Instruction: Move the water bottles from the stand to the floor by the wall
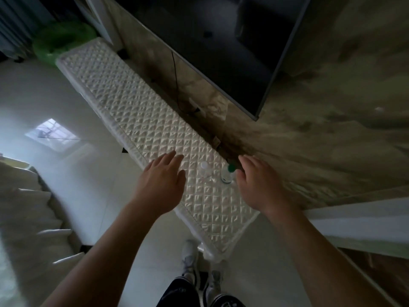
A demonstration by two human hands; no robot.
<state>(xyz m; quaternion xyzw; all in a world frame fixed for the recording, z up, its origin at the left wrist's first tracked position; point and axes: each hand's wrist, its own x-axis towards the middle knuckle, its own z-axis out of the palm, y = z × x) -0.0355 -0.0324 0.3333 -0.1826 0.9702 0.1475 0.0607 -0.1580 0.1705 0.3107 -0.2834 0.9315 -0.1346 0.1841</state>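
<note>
Two clear water bottles stand upright on the long stand (141,120) with its quilted white cover, near its close end. One bottle has a white cap (204,170); the other has a green cap (228,175) and sits closer to the wall. My left hand (161,185) hovers just left of the white-capped bottle, fingers straight and spread, holding nothing. My right hand (256,185) hovers just right of the green-capped bottle, fingers relaxed, thumb close to the bottle but apart from it.
A dark TV (221,41) hangs on the marbled wall (332,118) behind the stand, a cable dropping below it. A green bag (59,43) lies at the stand's far end. A white-covered sofa (28,213) is at left. Pale floor tiles (73,103) lie between.
</note>
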